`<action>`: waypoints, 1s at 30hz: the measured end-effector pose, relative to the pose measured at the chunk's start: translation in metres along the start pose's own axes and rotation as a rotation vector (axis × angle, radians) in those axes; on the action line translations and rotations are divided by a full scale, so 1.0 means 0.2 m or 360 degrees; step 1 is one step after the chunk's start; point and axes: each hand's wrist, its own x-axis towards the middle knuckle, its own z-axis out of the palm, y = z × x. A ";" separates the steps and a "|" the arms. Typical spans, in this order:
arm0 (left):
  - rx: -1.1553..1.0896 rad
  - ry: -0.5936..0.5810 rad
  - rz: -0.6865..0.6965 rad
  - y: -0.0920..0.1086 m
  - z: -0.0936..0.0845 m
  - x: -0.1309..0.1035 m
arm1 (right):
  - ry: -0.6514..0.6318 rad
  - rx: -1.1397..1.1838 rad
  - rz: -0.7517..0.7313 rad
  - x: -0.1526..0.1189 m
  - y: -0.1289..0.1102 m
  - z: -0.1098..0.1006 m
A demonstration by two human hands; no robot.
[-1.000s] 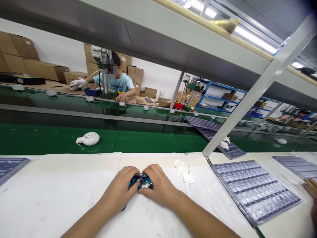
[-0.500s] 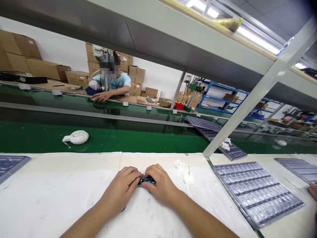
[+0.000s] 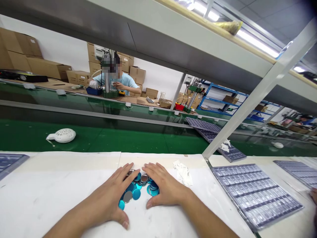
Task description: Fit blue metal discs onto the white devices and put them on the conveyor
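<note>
A loose pile of small round discs (image 3: 136,194), some shiny blue and some silver, lies on the white table covering (image 3: 61,195). My left hand (image 3: 112,195) rests along the pile's left side, fingers stretched and thumb spread low. On the other side, my right hand (image 3: 164,186) curves around the discs with its fingers apart and its thumb pointing inward. Both hands touch the edges of the pile, and neither grips a disc. Some discs are partly hidden under the fingers.
Crumpled white tissue (image 3: 182,172) lies right of my hands. A clear compartment tray (image 3: 257,195) stands farther right, past a slanted post (image 3: 237,109). Beyond the table runs a green conveyor (image 3: 123,140) carrying a white perforated part (image 3: 64,136). A co-worker (image 3: 123,82) sits across.
My hands have moved apart and opened, uncovering the discs between them. The white part on the conveyor has shifted left. The co-worker's bare hand has moved up from the conveyor edge.
</note>
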 end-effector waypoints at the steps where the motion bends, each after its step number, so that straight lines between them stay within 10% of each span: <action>1: -0.0033 0.0032 0.0010 0.00 0.01 0.01 | -0.0003 -0.0001 0.0005 0.01 0.01 0.02; 8: -0.0207 0.0301 0.0099 0.06 0.06 0.10 | 0.0141 0.0075 0.0069 0.06 0.00 0.14; 24: -0.0211 0.0491 -0.0115 0.10 0.10 0.11 | -0.0027 0.0175 0.0142 0.00 0.00 0.08; 30: -0.0359 0.0497 -0.0245 0.22 0.09 0.16 | 0.0264 0.0191 0.0142 0.09 -0.08 0.19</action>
